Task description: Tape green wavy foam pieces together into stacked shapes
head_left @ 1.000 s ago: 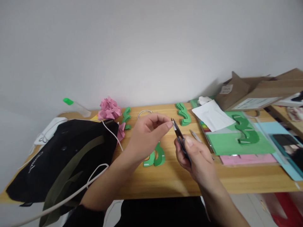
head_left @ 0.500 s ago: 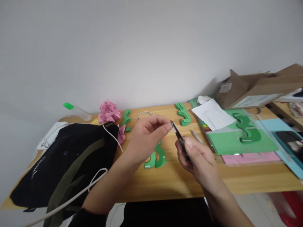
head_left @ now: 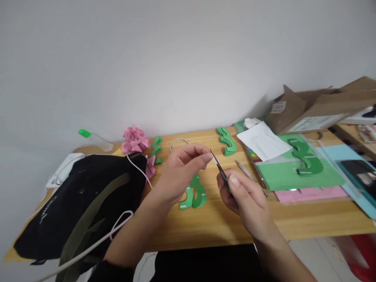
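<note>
In my right hand (head_left: 245, 194) is a pair of dark scissors (head_left: 222, 175), its blades pointing up and to the left. My left hand (head_left: 182, 170) pinches a small white strip (head_left: 214, 159), perhaps tape, between thumb and fingers. The strip lies at the blades, close to the fingertips; whether it is cut through I cannot tell. Below the left hand, partly covered by it, wavy green cutouts (head_left: 199, 194) with small white strips lie on the wooden table (head_left: 211, 227).
Stacked green cutouts (head_left: 226, 141) lie at the back, near a metal ring (head_left: 179, 140). At left are crumpled pink paper (head_left: 135, 140) and a black bag (head_left: 88, 196) with a white cable. A pen (head_left: 244, 169), white paper (head_left: 263, 141), green sheets (head_left: 270, 174) and a cardboard box (head_left: 311, 107) occupy the right.
The scissor blades have come closer together at the white strip. Both hands stay in nearly the same place, and the view has shifted very slightly.
</note>
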### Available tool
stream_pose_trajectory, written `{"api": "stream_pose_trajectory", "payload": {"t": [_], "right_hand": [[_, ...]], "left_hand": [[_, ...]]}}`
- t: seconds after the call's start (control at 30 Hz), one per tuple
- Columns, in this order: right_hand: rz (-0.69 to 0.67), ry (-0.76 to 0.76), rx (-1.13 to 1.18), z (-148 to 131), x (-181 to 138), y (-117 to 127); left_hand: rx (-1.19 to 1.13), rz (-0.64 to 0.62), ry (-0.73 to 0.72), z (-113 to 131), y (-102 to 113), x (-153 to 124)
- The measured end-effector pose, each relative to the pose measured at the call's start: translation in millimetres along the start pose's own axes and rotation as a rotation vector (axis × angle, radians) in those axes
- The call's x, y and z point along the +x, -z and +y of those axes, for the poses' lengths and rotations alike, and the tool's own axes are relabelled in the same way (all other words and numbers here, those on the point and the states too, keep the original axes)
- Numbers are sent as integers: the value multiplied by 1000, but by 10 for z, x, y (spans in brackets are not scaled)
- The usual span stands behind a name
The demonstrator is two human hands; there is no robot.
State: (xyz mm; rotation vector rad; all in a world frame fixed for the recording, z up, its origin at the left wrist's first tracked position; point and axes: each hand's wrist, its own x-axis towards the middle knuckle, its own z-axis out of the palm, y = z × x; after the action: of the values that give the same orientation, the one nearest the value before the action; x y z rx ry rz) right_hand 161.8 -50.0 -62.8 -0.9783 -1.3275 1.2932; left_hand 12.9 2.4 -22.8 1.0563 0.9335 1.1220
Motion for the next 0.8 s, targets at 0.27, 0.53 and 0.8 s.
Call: {"api": "stream_pose_trajectory", "payload": {"t": [0.27, 0.53, 0.8], "right_hand": [[129, 345, -612, -104, -6, 46], [60, 466, -885, -129, -55, 176], [-46, 523, -1151, -94, -84, 292]], "left_hand": [[-81, -109, 40, -34, 86, -12], [-70, -70, -165, -37, 170, -16], [453, -120, -252, 19, 151, -147]]}}
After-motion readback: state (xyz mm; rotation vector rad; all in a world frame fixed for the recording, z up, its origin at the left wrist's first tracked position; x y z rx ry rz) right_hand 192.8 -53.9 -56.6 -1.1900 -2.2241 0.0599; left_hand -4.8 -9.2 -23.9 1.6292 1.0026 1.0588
